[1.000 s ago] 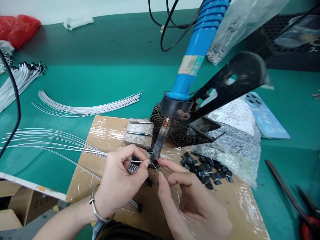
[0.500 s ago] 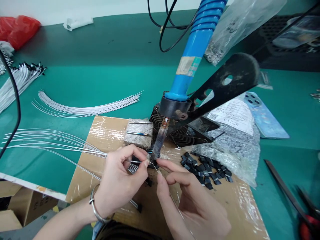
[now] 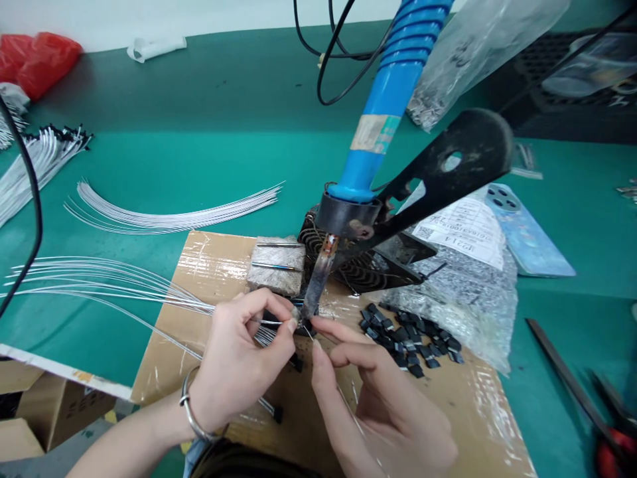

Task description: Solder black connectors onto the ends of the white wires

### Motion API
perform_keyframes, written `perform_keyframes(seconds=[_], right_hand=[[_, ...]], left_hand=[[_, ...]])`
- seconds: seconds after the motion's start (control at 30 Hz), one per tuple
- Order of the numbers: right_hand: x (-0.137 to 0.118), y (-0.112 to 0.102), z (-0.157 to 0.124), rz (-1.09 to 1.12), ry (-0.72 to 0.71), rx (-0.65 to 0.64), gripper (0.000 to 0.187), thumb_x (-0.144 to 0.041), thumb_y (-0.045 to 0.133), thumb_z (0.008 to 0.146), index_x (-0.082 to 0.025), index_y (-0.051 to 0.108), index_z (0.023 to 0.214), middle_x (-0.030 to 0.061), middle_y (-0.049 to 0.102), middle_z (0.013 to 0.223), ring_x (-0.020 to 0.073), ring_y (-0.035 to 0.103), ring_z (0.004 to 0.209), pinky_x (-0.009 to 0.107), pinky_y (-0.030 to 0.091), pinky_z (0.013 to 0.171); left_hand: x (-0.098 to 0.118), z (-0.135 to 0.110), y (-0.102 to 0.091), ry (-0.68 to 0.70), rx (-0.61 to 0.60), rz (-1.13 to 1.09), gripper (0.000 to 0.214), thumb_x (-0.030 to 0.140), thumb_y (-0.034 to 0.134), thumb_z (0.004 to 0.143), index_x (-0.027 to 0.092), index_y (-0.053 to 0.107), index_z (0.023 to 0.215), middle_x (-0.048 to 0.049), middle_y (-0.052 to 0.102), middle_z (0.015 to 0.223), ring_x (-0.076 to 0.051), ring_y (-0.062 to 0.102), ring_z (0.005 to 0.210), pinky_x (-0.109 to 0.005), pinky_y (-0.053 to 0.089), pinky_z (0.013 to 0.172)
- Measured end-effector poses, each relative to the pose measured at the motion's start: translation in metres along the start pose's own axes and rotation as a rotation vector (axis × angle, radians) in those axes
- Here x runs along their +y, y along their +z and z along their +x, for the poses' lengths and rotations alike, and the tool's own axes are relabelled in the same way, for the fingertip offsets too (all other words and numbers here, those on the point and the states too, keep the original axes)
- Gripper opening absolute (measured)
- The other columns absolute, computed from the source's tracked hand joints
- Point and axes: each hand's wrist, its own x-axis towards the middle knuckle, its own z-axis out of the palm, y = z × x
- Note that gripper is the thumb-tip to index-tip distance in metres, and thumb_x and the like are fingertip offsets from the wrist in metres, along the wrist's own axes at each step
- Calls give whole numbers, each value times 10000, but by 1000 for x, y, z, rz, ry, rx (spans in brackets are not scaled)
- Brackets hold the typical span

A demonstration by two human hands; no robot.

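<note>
A blue-handled soldering iron (image 3: 383,106) is clamped in a black stand (image 3: 438,176), its tip (image 3: 312,295) pointing down at a taped cardboard pad (image 3: 209,265). My left hand (image 3: 239,362) pinches a thin white wire (image 3: 149,292) between thumb and forefinger right under the tip. My right hand (image 3: 378,398) pinches a fine solder strand (image 3: 311,334) and holds its end at the same spot. A small black part lies under the tip, mostly hidden by my fingers.
Several small black components (image 3: 413,338) lie on the cardboard beside a bag of parts (image 3: 462,292). A cleaning sponge block (image 3: 276,265) sits behind my hands. Bundles of white wires (image 3: 169,216) lie at left. Red-handled cutters (image 3: 612,445) rest at right. A black fan (image 3: 358,269) sits behind the tip.
</note>
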Motion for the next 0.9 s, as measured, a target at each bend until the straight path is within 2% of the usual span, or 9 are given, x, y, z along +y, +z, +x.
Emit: perform_keyframes(seconds=[0.2,0.53,0.9], right_hand=[[1,2,-1,-26,-31,13,165,-116,766,887,-244,669,849,67,853,986,216,846,852,281,679,770],[2,3,-4,-27,-34,14,194,-81,770,894,-244,666,872,32,845,994,168,842,889,216,629,799],[2,1,-6,-2,-29,-6,208,-70,765,871,-249,660,871,35,845,982,199,847,910,229,634,756]], left_hand=[[1,-1,0,-4,0,-27,128,127,660,798,185,704,693,-54,803,773,-181,708,725,-260,508,642],[2,-1,0,24,7,-10,134,133,660,801,186,705,687,-54,802,761,-176,705,699,-249,494,609],[2,-1,0,14,3,-14,140,130,658,805,188,705,687,-48,796,754,-165,665,669,-251,459,581]])
